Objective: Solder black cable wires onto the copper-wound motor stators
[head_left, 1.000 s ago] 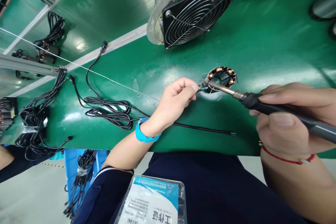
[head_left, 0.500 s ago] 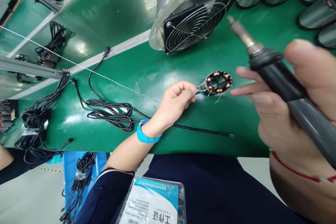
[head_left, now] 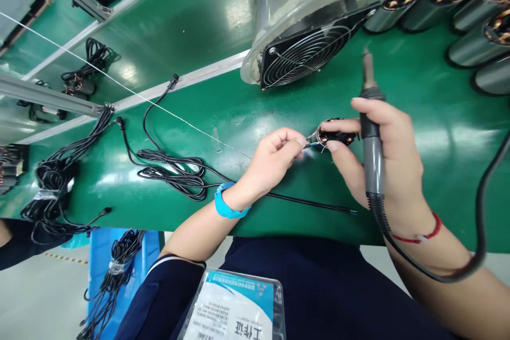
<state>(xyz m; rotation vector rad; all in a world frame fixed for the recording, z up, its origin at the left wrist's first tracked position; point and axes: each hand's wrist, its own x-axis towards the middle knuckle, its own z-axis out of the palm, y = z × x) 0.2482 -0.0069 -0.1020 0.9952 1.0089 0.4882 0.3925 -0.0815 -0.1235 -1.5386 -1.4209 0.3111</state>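
Observation:
My left hand pinches the thin coloured wires at a black cable's end, close beside a motor stator with copper windings. My right hand is wrapped round a soldering iron, its tip pointing away from me, clear of the stator. The thumb and forefinger of that hand reach to the stator's near left rim, partly covering it. Whether they also grip a thin lead there is too small to tell. A second black cord lies below, its stripped end showing coloured wires.
A fan with a wire guard sits in a clear hood behind the stator. Several stators stand at the back right. Coiled black cords lie left, near a bundle. Thin solder wire stretches across. Another person's sleeve shows far left.
My right hand has moved left and down to the stator, swinging the soldering iron more upright. My left hand keeps its pinch on the wires. The view has shifted slightly.

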